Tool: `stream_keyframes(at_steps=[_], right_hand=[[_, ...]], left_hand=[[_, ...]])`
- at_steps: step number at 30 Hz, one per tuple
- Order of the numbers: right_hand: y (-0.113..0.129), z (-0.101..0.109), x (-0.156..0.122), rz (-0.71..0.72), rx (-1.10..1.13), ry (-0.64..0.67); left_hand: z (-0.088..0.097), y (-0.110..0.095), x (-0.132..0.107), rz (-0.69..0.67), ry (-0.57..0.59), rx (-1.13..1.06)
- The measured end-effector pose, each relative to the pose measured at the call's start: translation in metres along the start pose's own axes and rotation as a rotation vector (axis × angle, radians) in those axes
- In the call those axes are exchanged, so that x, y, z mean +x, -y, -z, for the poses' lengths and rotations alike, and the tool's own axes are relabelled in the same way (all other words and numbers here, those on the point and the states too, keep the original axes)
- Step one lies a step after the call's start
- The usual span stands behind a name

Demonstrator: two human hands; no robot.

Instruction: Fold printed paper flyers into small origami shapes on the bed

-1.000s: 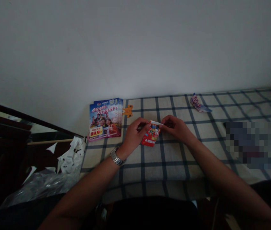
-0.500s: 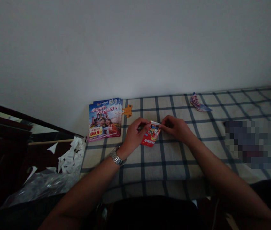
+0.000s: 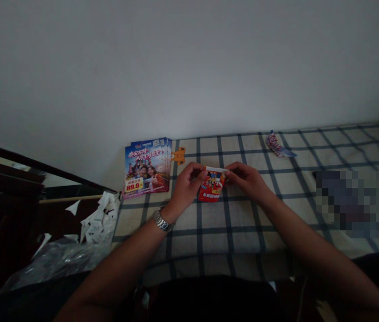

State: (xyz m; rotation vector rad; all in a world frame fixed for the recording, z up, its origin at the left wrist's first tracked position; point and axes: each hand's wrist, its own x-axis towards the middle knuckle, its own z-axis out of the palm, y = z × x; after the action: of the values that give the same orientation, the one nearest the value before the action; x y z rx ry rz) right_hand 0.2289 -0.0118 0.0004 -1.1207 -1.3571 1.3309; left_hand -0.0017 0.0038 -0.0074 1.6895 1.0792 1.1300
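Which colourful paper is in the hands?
The small red leaflet, pinched at its top by the left hand and right hand. The blue leaflet stack and the crumpled piece by the wall lie untouched.

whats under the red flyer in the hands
The checked cloth spreads below and around the red flyer, which the left hand and right hand pinch at its white top edge. The patch directly beneath is covered; whether the flyer touches the cloth cannot be told.

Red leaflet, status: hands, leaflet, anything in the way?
Both shut: left hand and right hand pinch red leaflet at its top edge. Leaflet over checked cloth. Nothing blocking; leaflet stack off left.
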Motion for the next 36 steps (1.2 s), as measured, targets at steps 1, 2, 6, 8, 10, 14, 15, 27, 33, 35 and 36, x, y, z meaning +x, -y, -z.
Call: stream_keyframes(at_steps=[1, 2, 6, 8, 10, 14, 15, 27, 33, 35, 36], right_hand=[[0.0, 0.0, 0.0, 0.009, -0.002, -0.005], [0.001, 0.0, 0.0, 0.017, -0.007, -0.009], [0.001, 0.001, -0.001, 0.035, -0.034, -0.026], [0.0, 0.002, -0.001, 0.041, -0.039, -0.031], [-0.002, 0.002, -0.001, 0.05, -0.048, -0.033], [-0.005, 0.003, -0.001, 0.056, -0.069, -0.039], [-0.006, 0.003, -0.001, 0.053, -0.07, -0.038], [0.001, -0.01, -0.003, 0.106, -0.148, -0.057], [-0.002, -0.012, -0.004, 0.1, -0.112, -0.078], [0.0, -0.012, -0.005, 0.106, -0.112, -0.073], [0.001, -0.012, -0.005, 0.106, -0.112, -0.063]], left_hand=[[0.0, 0.0, 0.0, -0.002, 0.003, -0.004], [0.0, -0.001, 0.0, -0.005, 0.005, -0.009], [-0.001, -0.003, 0.0, -0.012, 0.005, -0.026], [-0.001, -0.004, 0.0, -0.008, 0.006, -0.032], [-0.001, -0.004, 0.0, -0.011, 0.01, -0.037], [-0.002, -0.004, 0.001, -0.019, 0.013, -0.055], [-0.002, -0.004, 0.001, -0.016, 0.012, -0.056], [-0.005, -0.011, -0.003, 0.014, 0.045, -0.1], [-0.007, -0.013, -0.003, 0.054, 0.073, -0.147], [-0.007, -0.013, -0.003, 0.054, 0.08, -0.171], [-0.007, -0.014, -0.003, 0.052, 0.082, -0.174]])
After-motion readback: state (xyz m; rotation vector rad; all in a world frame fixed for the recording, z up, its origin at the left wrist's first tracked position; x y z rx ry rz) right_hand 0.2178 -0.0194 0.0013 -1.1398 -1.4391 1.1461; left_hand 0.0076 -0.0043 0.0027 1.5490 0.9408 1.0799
